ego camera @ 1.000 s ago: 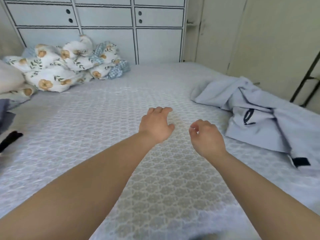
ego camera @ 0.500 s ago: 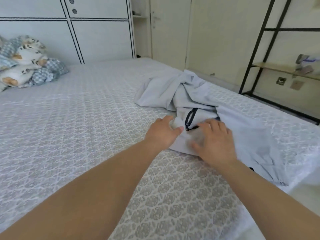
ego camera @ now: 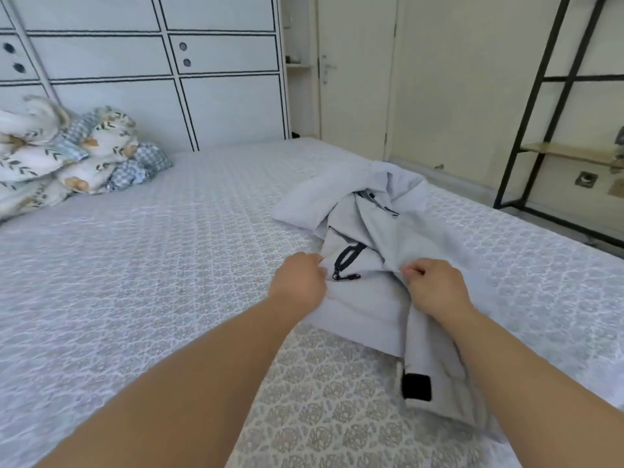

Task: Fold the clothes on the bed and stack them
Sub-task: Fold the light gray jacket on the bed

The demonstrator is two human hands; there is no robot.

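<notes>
Both hands are down on the pale grey jacket (ego camera: 368,298), and each grip is closed on its cloth. The left hand (ego camera: 299,282) has its fingers curled under, pinching a fold at the jacket's left edge, just beside the black zipper (ego camera: 346,261). The right hand (ego camera: 435,288) bunches a ridge of fabric on the other side of that zipper, knuckles up, fingertips tucked into the cloth. The zipper pull lies between the two hands, on a flatter panel of the jacket.

The jacket itself is crumpled, not folded. Its bulk heaps up beyond the hands, with one broad flap spread out to the left of the heap. Nearer the person, a long strip of the jacket runs down under the right forearm and ends in a black tab (ego camera: 417,386).

The jacket lies on the bed (ego camera: 152,265), whose patterned grey cover stretches away on every side. Well apart from the jacket, at the far left of the bed, sits a bundled floral quilt (ego camera: 71,157). Behind the bed stands a white panelled cabinet (ego camera: 219,79). To the right of the jacket, off the bed, a black metal shelf frame (ego camera: 526,123) stands against the cream wall, and a closed door (ego camera: 354,69) is beside the cabinet.
</notes>
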